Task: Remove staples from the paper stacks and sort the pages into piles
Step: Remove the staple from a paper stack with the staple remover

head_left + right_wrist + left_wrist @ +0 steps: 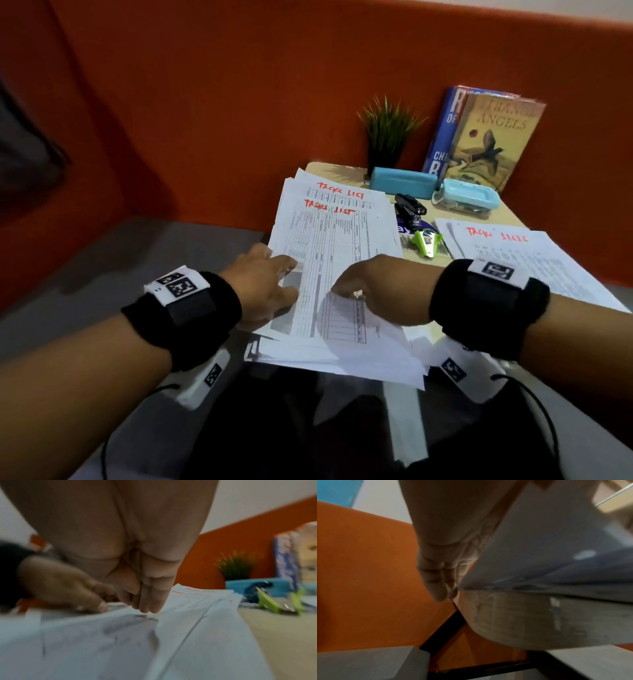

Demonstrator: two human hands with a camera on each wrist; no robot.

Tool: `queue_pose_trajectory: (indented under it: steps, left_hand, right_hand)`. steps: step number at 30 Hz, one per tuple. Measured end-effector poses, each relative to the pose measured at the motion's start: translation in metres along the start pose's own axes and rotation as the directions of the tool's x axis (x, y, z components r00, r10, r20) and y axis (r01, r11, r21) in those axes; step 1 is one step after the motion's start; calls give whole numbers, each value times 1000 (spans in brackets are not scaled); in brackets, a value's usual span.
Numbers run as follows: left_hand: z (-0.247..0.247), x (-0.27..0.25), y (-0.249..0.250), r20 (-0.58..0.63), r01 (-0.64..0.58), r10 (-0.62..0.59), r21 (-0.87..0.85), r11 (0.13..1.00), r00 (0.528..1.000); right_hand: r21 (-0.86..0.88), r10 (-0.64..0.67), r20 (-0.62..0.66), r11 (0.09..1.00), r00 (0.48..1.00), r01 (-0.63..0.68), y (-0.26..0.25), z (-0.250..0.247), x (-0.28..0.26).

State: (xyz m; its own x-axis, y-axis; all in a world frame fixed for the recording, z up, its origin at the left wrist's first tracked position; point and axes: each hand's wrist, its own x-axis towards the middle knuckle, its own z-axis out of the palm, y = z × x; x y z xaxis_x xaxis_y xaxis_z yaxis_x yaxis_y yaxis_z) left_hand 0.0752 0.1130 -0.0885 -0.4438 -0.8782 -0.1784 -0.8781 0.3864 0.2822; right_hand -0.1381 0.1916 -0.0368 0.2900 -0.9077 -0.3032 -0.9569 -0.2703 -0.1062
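A stack of printed pages (335, 246) headed "TASKS LIST" in red lies at the table's left, its near end hanging over the edge. My left hand (274, 284) holds the stack's left edge, thumb on top and fingers (436, 577) along the underside. My right hand (376, 291) has thumb and fingers (149, 601) bunched on the top page (102, 642), which bows up under them. A green staple remover (427, 242) lies free to the right of the stack. A second pile of pages (524, 260) sits at the right.
A black stapler (410, 205), a teal case (402, 181) and a teal box (466, 197) lie behind the remover. A potted plant (387, 133) and books (493, 137) stand against the orange wall. Bare tan tabletop (510, 214) shows between the piles.
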Motion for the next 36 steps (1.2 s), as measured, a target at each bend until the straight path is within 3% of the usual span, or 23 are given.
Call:
queue_pose_trajectory:
  steps: [2,3,4,5,6,7,8,9,10,12,14,17,21,23,24,26,29,33,36]
  left_hand:
    - [0,-16,2,-172,-41,37,-21,999,984]
    - [1,-27,4,-309,-102,73,-80,992,948]
    - [0,-42,8,-431,-172,79,-181,968,899]
    - [1,-58,13,-476,-218,25,-355,909,879]
    - [5,-76,18,-378,-177,-77,-593,785,923]
    - [13,-94,24,-138,-31,-141,-815,579,980]
    - [23,-111,30,153,188,-124,-919,346,980]
    - [31,-124,37,387,390,-53,-909,146,921]
    - [40,-132,42,529,529,32,-848,0,848]
    - [55,-134,47,625,645,158,-741,-188,764]
    - [69,-126,52,608,632,186,-701,-331,772]
    - [84,-116,63,562,569,187,-646,-510,806]
    - [91,-105,68,482,464,171,-593,-658,859]
    - [88,-102,68,439,418,164,-581,-698,883]
    - [86,-101,68,421,402,163,-579,-710,893]
    - [84,-101,68,393,386,170,-577,-720,904]
    - [84,-101,70,366,371,168,-604,-706,915]
    - [85,-104,74,326,333,149,-636,-696,933]
    - [86,-104,76,305,297,124,-628,-719,944]
  right_hand:
    - [88,60,-56,995,997,-54,5,-10,-3]
    - [86,87,-73,993,993,-81,8,-13,-3]
    - [53,109,-86,993,990,-104,10,-13,-2]
    - [3,123,-88,992,988,-123,8,-11,-1]
    - [-44,123,-78,991,989,-127,4,-5,2]
    - [-96,109,-44,989,993,-113,0,2,5]
    - [-153,71,-11,986,997,-72,-5,10,8]
    - [-184,38,9,982,999,-36,-10,15,9]
    - [-191,1,14,982,1000,2,-13,17,8]
    - [-129,-40,-20,991,999,38,-17,11,5]
    - [-57,10,-61,998,998,-14,-16,2,2]
    - [-130,46,-49,990,998,-52,-15,2,8]
    - [-188,-85,27,978,996,89,-25,26,2]
    - [-119,-190,4,975,982,189,-26,26,-9]
    - [-54,-174,-38,984,984,172,-23,22,-12]
    - [-15,-69,-97,998,993,67,-16,14,-15]
    - [-155,14,-50,988,999,-22,-17,17,-13]
    - [-229,-114,-16,967,993,108,-43,42,-24]
    - [-137,-264,-49,957,963,256,-55,43,-41]
